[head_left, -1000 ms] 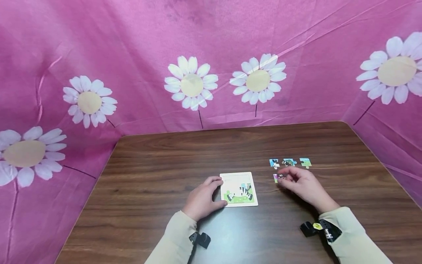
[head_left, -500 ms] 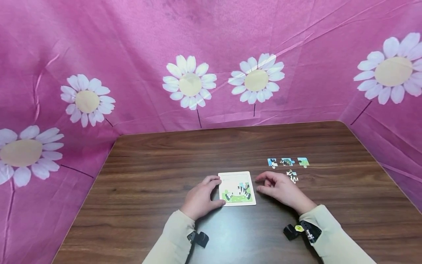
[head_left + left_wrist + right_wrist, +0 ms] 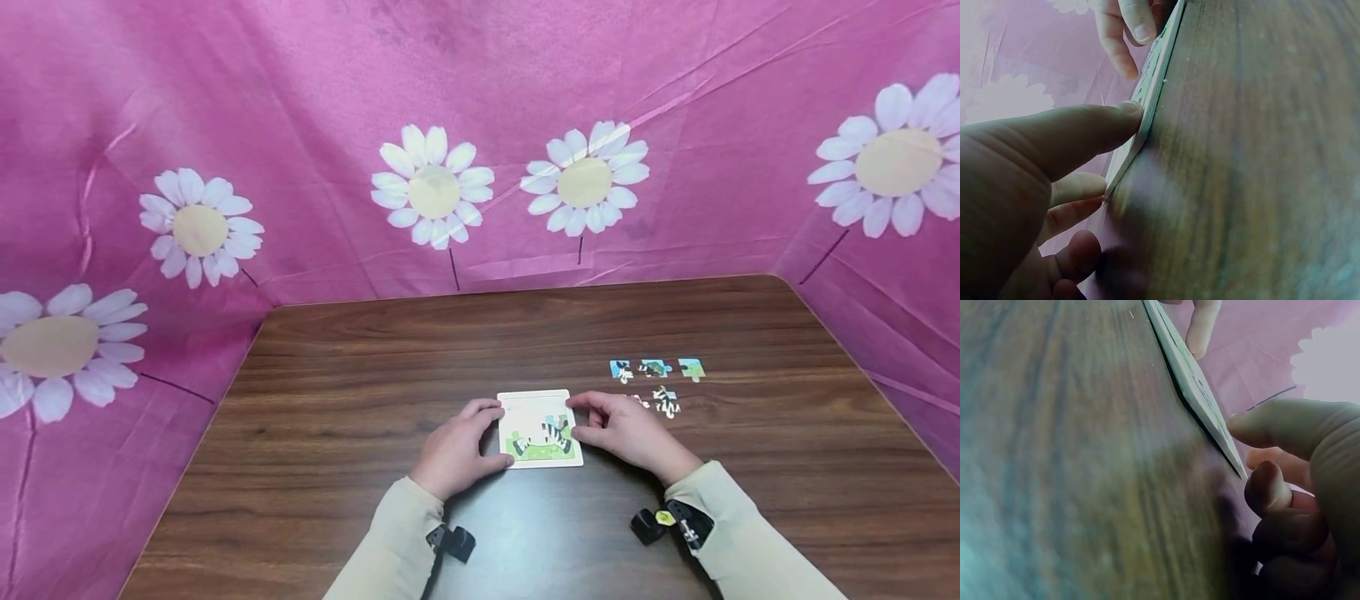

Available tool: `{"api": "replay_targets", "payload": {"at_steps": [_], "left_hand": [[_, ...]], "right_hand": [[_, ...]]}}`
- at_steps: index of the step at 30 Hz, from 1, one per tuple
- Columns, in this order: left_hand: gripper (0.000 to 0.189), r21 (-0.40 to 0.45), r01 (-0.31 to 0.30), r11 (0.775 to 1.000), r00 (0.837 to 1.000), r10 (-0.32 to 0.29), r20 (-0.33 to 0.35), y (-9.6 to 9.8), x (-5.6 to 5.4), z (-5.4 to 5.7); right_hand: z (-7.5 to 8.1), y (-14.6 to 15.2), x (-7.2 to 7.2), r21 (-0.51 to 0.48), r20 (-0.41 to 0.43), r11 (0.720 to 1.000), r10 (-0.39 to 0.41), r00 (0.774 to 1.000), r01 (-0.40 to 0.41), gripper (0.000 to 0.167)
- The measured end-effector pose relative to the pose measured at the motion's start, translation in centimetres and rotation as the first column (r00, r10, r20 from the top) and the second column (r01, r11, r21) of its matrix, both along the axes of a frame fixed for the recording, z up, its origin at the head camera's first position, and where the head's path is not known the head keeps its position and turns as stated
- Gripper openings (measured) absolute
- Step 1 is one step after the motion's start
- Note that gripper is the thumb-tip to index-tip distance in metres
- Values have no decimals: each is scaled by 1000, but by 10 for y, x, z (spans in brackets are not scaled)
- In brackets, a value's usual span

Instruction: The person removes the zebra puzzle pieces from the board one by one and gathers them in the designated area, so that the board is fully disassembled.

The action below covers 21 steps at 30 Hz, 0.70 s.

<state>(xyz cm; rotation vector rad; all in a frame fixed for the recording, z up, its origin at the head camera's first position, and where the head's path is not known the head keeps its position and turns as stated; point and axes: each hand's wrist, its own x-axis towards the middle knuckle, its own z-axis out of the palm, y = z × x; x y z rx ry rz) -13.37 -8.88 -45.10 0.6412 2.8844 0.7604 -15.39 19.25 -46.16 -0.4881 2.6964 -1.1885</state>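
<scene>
A square, pale-framed jigsaw puzzle board [image 3: 537, 402] lies on the table. Part of a zebra on green grass fills its lower half. My left hand [image 3: 461, 451] holds the board's left side, thumb at the near corner and fingers farther up. In the left wrist view its thumb [image 3: 1094, 128] presses along the rim. On the opposite side, my right hand [image 3: 630, 432] touches the right rim with thumb and forefinger set apart, nothing between them. The right wrist view shows that thumb [image 3: 1275, 425] right at the rim, the other fingers curled below.
Right of the board, a blue piece [image 3: 621, 370], a blue-green piece [image 3: 656, 367] and a green piece [image 3: 692, 368] lie in a row. Nearer are a zebra-striped piece [image 3: 665, 402] and another, partly hidden by the right hand. A pink flowered cloth [image 3: 510, 258] stands behind the brown table [image 3: 390, 358].
My right hand has moved left from the loose pieces to the board's right rim. A striped piece it covered before now shows. My left hand stays at the board.
</scene>
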Motion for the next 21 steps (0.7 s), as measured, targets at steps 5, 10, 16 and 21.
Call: {"api": "replay_targets", "payload": {"at_steps": [5, 10, 16, 21], "left_hand": [[66, -3, -2, 1000, 1000, 2, 10, 0, -1, -1], [66, -6, -5, 1000, 1000, 5, 17, 0, -1, -1], [66, -4, -8, 1000, 1000, 8, 16, 1, 0, 0], [66, -3, -6, 1000, 1000, 7, 15, 1, 0, 0]], "right_hand": [[0, -1, -1, 30, -2, 1000, 3, 1000, -3, 37], [2, -2, -1, 46, 13, 999, 6, 1000, -7, 39], [6, -5, 0, 91, 2, 995, 27, 1000, -27, 41], [8, -8, -2, 121, -27, 991, 56, 998, -53, 33]]}}
